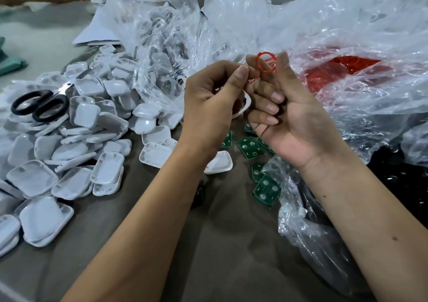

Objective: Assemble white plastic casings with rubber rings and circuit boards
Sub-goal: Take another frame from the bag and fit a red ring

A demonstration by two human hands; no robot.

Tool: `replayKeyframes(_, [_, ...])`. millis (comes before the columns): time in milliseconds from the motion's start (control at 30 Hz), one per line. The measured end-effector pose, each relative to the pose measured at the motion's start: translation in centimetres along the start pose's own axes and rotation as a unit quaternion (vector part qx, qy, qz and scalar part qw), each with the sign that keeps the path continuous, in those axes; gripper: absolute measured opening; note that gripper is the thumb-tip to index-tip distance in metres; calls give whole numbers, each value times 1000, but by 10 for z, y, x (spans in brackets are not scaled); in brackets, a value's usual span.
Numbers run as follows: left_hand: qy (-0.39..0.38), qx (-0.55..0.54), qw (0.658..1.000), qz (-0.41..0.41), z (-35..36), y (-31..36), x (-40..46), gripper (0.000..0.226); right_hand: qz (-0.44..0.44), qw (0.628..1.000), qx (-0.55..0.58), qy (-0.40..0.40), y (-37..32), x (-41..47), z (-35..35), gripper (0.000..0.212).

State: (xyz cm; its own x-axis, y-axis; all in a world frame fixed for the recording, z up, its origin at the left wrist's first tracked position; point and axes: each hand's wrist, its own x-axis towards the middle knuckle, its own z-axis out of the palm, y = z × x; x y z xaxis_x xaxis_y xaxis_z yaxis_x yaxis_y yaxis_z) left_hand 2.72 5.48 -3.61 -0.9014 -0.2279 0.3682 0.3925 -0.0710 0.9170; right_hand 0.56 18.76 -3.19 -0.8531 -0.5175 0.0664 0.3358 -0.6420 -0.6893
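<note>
The right hand (284, 107) pinched a red ring (266, 62) upright, its opening facing the camera; the left hand (213, 97) gripped a white casing (243, 107).

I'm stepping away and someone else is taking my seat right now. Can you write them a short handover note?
Left hand: holds a white casing, mostly hidden behind the fingers.
Right hand: pinches a red ring between fingertip and thumb, above the casing.
Supplies: loose casings piled on the left with scissors on top; green circuit boards on the table under the hands; more red rings in the clear bag on the right.
Done: ring and casing picked up.
Left: seat the ring in the casing, then add a board. No finished units can be told apart.
</note>
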Motion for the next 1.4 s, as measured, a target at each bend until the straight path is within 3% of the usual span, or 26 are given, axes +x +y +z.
replayKeyframes(267, [-36,-148,981,-122,6,2,-3,16,-6,999,-29,18,1,0,-1,36])
replayKeyframes(533, [-82,-223,947,-214,-4,6,3,13,-24,997,-69,4,1,-3,0,34])
replayKeyframes(1000, [-78,-215,943,-241,-6,9,4,17,-20,994,-100,-28,3,-1,-6,42])
replayKeyframes(1400, [-51,-228,944,-234,-4,7,5,24,-40,995,-88,-11,3,1,-6,33])
